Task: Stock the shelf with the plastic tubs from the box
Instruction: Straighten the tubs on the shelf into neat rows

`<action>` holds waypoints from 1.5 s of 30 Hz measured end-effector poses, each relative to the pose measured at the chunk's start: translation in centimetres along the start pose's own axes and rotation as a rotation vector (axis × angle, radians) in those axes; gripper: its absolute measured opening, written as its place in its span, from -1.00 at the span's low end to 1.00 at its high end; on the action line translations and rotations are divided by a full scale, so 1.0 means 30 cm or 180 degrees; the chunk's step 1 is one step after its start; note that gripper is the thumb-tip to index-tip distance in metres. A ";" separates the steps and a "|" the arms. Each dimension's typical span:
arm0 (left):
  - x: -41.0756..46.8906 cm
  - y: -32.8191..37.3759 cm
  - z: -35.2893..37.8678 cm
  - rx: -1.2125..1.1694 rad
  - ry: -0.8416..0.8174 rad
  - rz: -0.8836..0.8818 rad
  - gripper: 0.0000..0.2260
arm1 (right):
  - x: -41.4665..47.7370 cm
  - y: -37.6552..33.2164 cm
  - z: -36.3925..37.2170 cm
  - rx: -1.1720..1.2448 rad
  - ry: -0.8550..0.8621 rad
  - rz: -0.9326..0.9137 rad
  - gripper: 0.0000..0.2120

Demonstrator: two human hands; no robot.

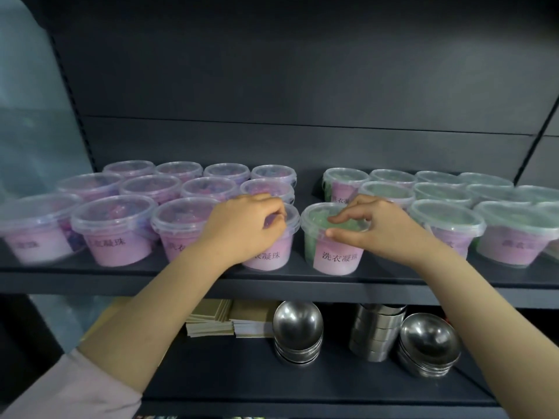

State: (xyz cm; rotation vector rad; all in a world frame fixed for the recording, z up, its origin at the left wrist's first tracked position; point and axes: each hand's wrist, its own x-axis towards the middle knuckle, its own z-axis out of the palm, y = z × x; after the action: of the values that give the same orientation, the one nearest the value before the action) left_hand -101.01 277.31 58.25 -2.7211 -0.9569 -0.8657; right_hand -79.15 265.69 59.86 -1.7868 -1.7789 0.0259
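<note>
Several clear-lidded plastic tubs stand in rows on the dark shelf [90, 272]. Those on the left hold purple beads, those on the right green ones, all with pink labels. My left hand [242, 228] lies over the front purple tub [269, 258], fingers curled round its lid and rim. My right hand [381, 231] holds the front green tub [329, 252], thumb against its side under the rim and fingers over the lid. The two tubs stand side by side at the shelf's front edge. No box is in view.
On the lower shelf stand stacked steel bowls [298, 331], a second stack of bowls [428, 346], a stack of steel tins [376, 331] and piles of flat brown cards [211, 319]. A dark back panel rises behind the tubs. Plastic sheeting [33, 131] hangs at the left.
</note>
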 end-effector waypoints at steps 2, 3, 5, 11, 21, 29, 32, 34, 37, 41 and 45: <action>0.002 -0.001 -0.002 0.0003 -0.0001 0.0009 -0.83 | -0.003 -0.001 0.000 -0.0069 -0.0007 0.0005 -0.68; 0.001 -0.001 -0.002 0.0007 0.0010 0.0031 -0.82 | -0.004 -0.004 0.003 -0.0112 0.0013 0.0013 -0.69; -0.002 -0.003 -0.002 0.0025 0.0025 0.0103 -0.79 | -0.005 -0.015 0.015 -0.0213 0.0087 0.0027 -0.69; 0.006 -0.009 -0.010 -0.0031 0.0063 0.0223 -0.80 | 0.003 -0.030 -0.005 -0.0268 -0.0131 0.0183 -0.67; 0.014 -0.024 -0.022 -0.0088 -0.0034 0.0405 -0.79 | 0.004 -0.063 -0.028 -0.0132 -0.0408 0.0368 -0.83; 0.027 -0.026 -0.038 -0.0123 -0.0157 0.0414 -0.85 | 0.026 -0.067 -0.031 0.0033 -0.0450 0.0496 -0.88; 0.060 -0.030 -0.052 -0.0294 -0.0589 0.0280 -0.87 | 0.037 -0.061 -0.048 0.0167 -0.0648 0.0571 -0.85; 0.097 -0.044 -0.067 -0.0795 -0.1079 0.0074 -0.86 | 0.053 -0.053 -0.063 0.0323 -0.0728 0.0570 -0.82; 0.155 -0.069 -0.068 -0.1154 -0.1237 -0.0152 -0.82 | 0.096 0.000 -0.091 0.0235 -0.0411 0.0574 -0.75; 0.214 -0.083 -0.019 -0.0969 -0.0935 -0.0190 -0.76 | 0.172 0.119 -0.152 -0.0144 -0.0118 0.0794 -0.72; 0.251 -0.076 0.030 -0.0760 -0.1046 -0.0340 -0.74 | 0.228 0.239 -0.192 -0.0712 -0.0633 0.1142 -0.64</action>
State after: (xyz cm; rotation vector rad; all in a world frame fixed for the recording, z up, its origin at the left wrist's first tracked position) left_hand -97.18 283.40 61.58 -3.1109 -1.1315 -0.5904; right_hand -69.59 270.28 64.22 -2.3184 -1.6192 0.1598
